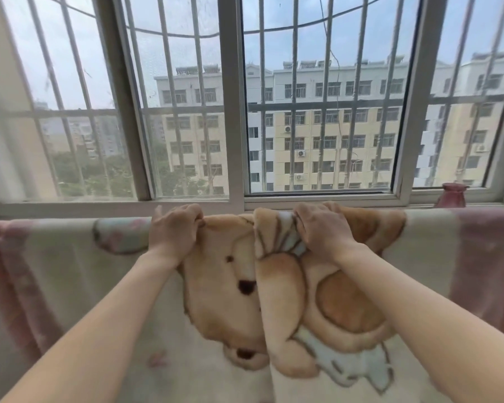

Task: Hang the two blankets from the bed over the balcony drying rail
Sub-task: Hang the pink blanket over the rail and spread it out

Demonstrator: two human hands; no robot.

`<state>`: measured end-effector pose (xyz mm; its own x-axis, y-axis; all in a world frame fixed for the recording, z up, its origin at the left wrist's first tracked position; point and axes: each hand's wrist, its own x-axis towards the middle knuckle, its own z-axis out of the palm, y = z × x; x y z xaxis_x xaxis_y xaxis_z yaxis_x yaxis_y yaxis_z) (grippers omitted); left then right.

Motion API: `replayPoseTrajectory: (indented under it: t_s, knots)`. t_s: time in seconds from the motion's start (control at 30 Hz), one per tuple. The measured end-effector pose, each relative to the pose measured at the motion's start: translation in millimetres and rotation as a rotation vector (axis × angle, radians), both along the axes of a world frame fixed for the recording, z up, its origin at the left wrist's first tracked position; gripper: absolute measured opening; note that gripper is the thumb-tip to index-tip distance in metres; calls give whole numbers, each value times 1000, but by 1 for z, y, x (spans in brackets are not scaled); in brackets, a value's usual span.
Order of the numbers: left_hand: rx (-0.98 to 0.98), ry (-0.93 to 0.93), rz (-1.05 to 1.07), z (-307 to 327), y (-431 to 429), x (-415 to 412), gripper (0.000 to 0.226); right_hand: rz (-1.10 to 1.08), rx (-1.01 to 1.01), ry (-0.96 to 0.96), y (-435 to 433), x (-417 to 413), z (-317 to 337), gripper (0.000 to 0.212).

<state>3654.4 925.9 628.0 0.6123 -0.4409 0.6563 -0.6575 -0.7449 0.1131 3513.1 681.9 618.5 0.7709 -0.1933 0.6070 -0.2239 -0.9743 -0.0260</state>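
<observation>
Left grip curled round the bunched top fold of the bear blanket; right grip clutching the same fold just beside. Blanket draped along the covered rail below the window, pink vase on sill.
</observation>
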Motion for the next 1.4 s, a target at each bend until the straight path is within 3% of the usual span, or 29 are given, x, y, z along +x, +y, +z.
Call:
replayPoseTrajectory:
  t_s: [0.27,0.37,0.47,0.63,0.93,1.4]
  knots:
    - [31,76,222,2,12,9,12,-104,-24,-54,-7,0,-2,13]
    - [2,92,250,1,2,3,2,-79,-34,-74,-10,-3,-5,17]
    - [-38,145,280,0,-16,-7,23,-11,-31,-108,-14,-7,-6,18]
    - [-6,104,3,-13,-65,-38,43,125,39,-210,-21,-19,-8,16]
    - [89,-50,-331,-9,-178,-116,46,28,38,-188,-85,-79,-14,39]
    - [101,-70,-421,-12,-317,-223,39,-128,-26,-58,-200,-189,-19,57]
